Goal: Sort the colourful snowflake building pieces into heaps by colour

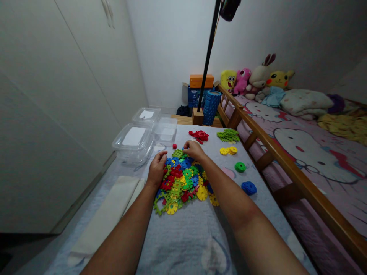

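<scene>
Left hand (pixel 156 170) half-open, right hand (pixel 195 149) pinched, holds unclear: picking through the heap of coloured pieces (pixel 177 187) seems underway, calling for careful separating.

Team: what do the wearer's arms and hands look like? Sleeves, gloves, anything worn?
Left arm and right arm: bare as far as they show, no sleeves, watch or bracelet visible. Left hand and right hand: ungloved; rings too small to tell.

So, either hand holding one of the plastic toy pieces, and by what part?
Right hand: can't tell; a bit of blue shows at its fingertips, too small to judge. Left hand: no held piece visible.
</scene>
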The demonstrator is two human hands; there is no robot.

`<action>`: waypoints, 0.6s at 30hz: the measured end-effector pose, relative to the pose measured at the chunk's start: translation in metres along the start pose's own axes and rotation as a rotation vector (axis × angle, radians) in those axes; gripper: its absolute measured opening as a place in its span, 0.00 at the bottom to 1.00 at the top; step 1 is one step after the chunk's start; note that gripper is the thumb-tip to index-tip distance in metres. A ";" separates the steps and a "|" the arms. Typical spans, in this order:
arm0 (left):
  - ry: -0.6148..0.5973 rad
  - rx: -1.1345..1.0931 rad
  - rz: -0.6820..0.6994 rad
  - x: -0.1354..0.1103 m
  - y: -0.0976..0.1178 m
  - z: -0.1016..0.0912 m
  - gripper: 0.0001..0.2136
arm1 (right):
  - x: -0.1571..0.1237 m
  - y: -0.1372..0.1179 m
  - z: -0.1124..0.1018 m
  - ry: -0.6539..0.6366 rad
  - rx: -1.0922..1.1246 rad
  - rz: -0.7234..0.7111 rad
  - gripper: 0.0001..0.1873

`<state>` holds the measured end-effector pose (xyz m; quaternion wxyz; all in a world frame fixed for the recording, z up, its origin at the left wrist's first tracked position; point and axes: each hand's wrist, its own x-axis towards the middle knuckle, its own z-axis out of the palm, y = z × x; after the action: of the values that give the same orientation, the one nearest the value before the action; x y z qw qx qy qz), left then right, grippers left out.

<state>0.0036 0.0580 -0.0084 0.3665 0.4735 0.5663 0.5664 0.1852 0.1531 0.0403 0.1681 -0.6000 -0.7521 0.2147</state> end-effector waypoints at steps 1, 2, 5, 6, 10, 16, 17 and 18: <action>-0.006 -0.007 -0.021 0.000 0.000 0.000 0.22 | -0.001 -0.001 0.001 0.014 -0.043 -0.010 0.10; -0.010 -0.016 -0.043 -0.001 0.001 0.000 0.22 | -0.001 -0.002 0.002 0.017 -0.092 -0.018 0.13; -0.013 -0.043 -0.077 -0.003 0.002 0.000 0.22 | -0.003 -0.007 0.010 -0.034 -0.212 -0.010 0.18; -0.014 -0.049 -0.080 -0.003 0.003 0.000 0.22 | -0.003 -0.008 0.013 -0.043 -0.229 0.003 0.18; -0.015 -0.051 -0.098 -0.004 0.005 0.000 0.22 | -0.002 -0.007 0.018 0.015 -0.164 0.066 0.13; -0.041 -0.042 -0.119 -0.005 0.006 0.000 0.23 | 0.002 0.011 -0.001 0.065 0.371 0.066 0.03; -0.040 -0.043 -0.115 -0.005 0.006 0.000 0.23 | 0.003 0.017 -0.007 0.088 0.495 0.078 0.03; -0.039 -0.043 -0.110 -0.005 0.006 0.001 0.23 | 0.003 0.023 -0.013 0.116 0.614 0.109 0.04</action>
<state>0.0064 0.0525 -0.0029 0.4180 0.4445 0.5718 0.5484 0.2101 0.1617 0.0389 0.3721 -0.5718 -0.6082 0.4058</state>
